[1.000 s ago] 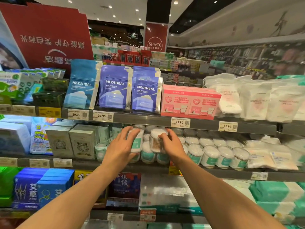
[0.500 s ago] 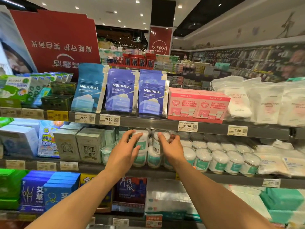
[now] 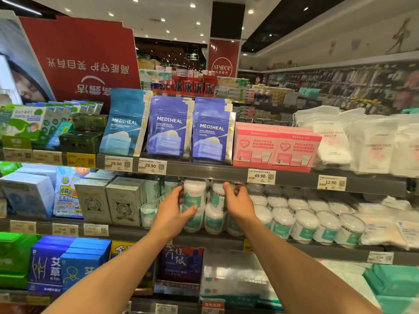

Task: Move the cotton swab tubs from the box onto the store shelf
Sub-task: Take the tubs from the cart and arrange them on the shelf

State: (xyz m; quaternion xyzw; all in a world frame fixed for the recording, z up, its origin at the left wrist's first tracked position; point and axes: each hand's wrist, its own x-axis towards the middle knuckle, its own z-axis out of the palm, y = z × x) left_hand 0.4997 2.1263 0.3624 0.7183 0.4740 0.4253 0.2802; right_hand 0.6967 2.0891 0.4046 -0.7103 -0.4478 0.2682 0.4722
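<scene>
Both hands reach into the middle store shelf [image 3: 317,248], where several clear cotton swab tubs with teal labels stand in rows. My left hand [image 3: 173,211] grips an upper-tier cotton swab tub [image 3: 193,196], thumb across its front, fingers behind its left side. It sits on top of a lower tub [image 3: 192,223]. My right hand [image 3: 239,202] curls its fingers over the top of a second stacked tub [image 3: 217,196]. More tubs [image 3: 303,225] line the shelf to the right. The box is out of view.
The shelf above [image 3: 226,172] hangs low over the stacked tubs and carries Mediheal pouches [image 3: 170,125] and pink boxes [image 3: 276,146]. Grey tiger-print boxes [image 3: 123,200] stand left of the tubs. Cotton pad packs [image 3: 381,230] lie to the right.
Both hands have pushed the two upper tubs deeper under the shelf above. The camera has moved closer and tilted up slightly.
</scene>
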